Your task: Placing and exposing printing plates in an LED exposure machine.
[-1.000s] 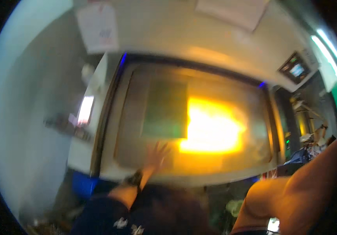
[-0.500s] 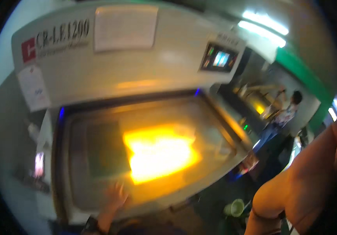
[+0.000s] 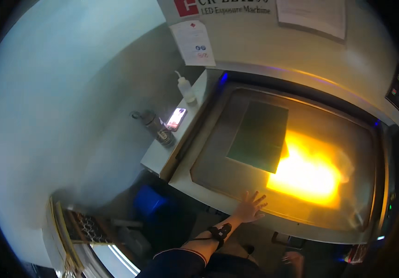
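My left hand (image 3: 250,208) lies with its fingers spread on the front border of a wide exposure table (image 3: 218,183), holding nothing. A dark wristband (image 3: 220,234) sits on that forearm. Beyond the fingertips, a dark green rectangular panel (image 3: 259,136) lies flat under the table's greyish, film-like surface. Right of the panel and overlapping its corner area, a bright yellow glowing patch (image 3: 306,173) washes out detail. Below the table's front edge hangs my right hand (image 3: 293,258), small and blurred, apart from the table; its finger shape is unclear.
On a white side ledge (image 3: 155,157) stand a dark bottle (image 3: 157,129) and a white squeeze bottle (image 3: 186,90), with a lit phone (image 3: 176,119) between. A blue bin (image 3: 150,201) is below. Framed panels (image 3: 88,227) lean at lower left. A handle (image 3: 287,241) is under the table front.
The view has swung left, bringing the ledge into sight and the co-worker out. My right arm, raised at the right before, is now low. My left hand stays at the front border.
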The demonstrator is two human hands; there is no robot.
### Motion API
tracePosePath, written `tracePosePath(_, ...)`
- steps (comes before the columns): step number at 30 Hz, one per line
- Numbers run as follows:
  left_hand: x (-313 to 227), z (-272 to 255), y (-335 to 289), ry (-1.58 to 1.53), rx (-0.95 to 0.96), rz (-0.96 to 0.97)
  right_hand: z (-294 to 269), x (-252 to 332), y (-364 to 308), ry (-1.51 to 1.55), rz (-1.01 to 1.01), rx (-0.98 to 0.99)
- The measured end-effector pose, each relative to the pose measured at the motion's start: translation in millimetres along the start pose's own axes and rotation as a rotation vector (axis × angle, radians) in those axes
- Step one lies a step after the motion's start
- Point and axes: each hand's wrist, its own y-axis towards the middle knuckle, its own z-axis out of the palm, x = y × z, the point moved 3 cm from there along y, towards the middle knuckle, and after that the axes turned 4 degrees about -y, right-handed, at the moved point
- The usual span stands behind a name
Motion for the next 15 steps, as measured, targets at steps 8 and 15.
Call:
tracePosePath(8,47.3,-13.4,-29.8,0.055,-0.039,-0.133,168.1,102.6,142.9,-1.690,0.031,-0.749)
tracePosePath(15,45.1,-4.7,-26.5,0.039,0.009,-0.107,68.5,58.9,184.3,-1.460,0.325,-0.798)
